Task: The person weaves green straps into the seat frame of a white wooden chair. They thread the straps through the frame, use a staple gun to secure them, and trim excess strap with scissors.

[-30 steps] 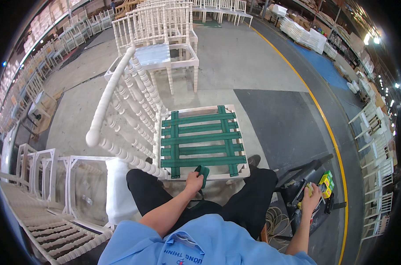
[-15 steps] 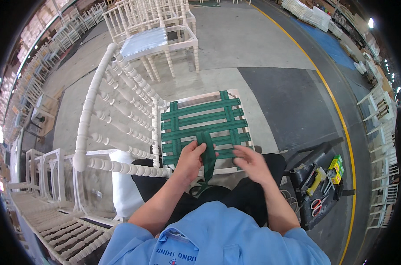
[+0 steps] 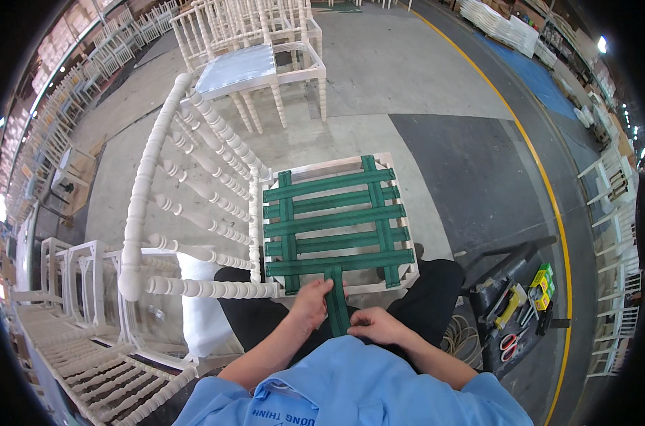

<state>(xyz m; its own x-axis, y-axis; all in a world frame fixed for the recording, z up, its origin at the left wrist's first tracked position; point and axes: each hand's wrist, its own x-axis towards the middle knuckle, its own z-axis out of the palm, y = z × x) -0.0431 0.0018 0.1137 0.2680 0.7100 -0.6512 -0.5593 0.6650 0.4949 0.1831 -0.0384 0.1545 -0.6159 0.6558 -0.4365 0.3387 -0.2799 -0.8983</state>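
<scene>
While the left hand point(image 3: 310, 304) pinches the loose green strap point(image 3: 339, 312) at lower centre, the right hand point(image 3: 376, 326) curls against its lower end, its grip unclear

Best keep the strap flat and untwisted, drawn square to the green bands point(image 3: 337, 221) across the white chair point(image 3: 254, 227), centre of frame

Dark green woven strap point(image 3: 338, 309): lower end hidden by the light-blue cloth shirt point(image 3: 337, 380).
Left hand point(image 3: 311, 305): some fingers behind the strap.
Right hand point(image 3: 376, 326): curled fingertips hidden.
Far white spindle-backed chairs point(image 3: 246, 62): cropped above.
</scene>
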